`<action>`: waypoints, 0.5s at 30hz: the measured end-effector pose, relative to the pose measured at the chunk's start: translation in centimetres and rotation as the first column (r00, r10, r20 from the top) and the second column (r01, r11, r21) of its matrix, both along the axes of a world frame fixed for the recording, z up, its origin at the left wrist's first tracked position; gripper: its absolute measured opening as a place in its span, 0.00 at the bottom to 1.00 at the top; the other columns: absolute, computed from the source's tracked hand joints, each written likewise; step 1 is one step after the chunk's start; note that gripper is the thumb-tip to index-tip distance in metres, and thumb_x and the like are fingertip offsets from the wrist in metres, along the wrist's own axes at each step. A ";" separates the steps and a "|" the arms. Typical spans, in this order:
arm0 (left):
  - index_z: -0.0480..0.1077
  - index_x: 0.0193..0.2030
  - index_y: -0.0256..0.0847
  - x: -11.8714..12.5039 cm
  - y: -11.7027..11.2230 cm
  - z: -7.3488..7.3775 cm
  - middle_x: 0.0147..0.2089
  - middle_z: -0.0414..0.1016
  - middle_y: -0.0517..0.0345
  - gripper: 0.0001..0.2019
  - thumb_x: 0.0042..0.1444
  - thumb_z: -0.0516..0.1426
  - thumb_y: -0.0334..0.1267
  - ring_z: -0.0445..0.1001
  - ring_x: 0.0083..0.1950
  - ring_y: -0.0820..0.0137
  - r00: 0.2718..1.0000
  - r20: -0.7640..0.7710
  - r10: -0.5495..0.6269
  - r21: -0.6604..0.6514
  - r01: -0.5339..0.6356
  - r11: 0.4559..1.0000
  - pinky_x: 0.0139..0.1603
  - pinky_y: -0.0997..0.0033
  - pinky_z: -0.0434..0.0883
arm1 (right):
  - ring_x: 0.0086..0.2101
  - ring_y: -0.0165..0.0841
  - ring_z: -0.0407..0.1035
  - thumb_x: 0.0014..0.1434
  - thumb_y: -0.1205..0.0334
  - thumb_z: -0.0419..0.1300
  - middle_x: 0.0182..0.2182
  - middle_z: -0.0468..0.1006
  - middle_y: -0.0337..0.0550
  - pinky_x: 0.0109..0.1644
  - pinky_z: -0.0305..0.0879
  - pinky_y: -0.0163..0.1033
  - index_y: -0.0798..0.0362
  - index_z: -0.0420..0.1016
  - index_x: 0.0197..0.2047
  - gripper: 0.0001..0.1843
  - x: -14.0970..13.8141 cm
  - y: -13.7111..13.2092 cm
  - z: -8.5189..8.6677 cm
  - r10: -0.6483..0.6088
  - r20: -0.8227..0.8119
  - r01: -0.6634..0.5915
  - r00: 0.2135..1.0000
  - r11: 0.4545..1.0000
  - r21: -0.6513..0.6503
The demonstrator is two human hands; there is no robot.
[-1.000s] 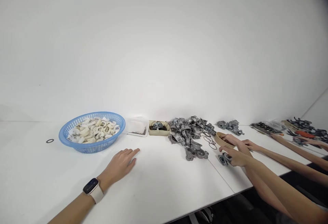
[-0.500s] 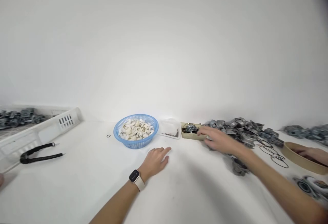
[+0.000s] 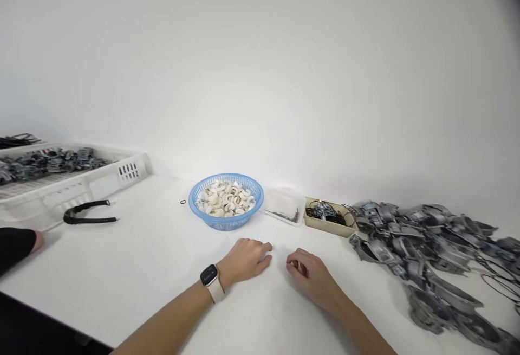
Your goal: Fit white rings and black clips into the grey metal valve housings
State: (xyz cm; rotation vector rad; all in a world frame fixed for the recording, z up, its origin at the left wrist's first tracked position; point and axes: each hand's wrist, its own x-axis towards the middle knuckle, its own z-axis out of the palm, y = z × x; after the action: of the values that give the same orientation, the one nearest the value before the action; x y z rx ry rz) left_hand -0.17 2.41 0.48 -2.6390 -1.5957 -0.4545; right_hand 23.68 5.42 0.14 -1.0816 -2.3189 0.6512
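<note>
The left hand [image 3: 245,260] lies flat, fingers together, on the bench [image 3: 142,273], the right hand [image 3: 311,276] loosely curled beside it (whether it pinches anything cannot be told), so the blue basket [image 3: 226,224] just beyond the left hand calls only for a short, straight reach.

A round blue plastic basket [image 3: 226,221] with lattice walls stands upright on the white worktop [image 3: 142,268], a little left of the frame's centre. It is filled with white and cream curved pieces [image 3: 225,199], heaped loosely. Just to its right lies a small, shallow clear tray [image 3: 282,202]; thin dark pins [image 3: 285,215] lie along its near edge.
</note>
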 end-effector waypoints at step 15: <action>0.69 0.40 0.40 1.0 -0.8 0.1 0.32 0.77 0.53 0.10 0.69 0.49 0.39 0.77 0.32 0.64 0.995 -0.103 -0.006 0.043 0.011 0.999 0.32 0.69 0.67 | 0.35 0.36 0.71 0.65 0.59 0.54 0.38 0.75 0.41 0.45 0.64 0.48 0.46 0.74 0.34 0.10 -0.1 0.0 -0.3 -0.052 0.129 0.026 0.990 0.981 0.193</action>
State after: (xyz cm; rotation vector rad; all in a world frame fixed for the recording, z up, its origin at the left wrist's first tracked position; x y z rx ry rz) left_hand 0.88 1.62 0.55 -2.5929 -1.5279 -0.3438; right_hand 23.54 5.41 -0.11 -1.1076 -2.4086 0.3411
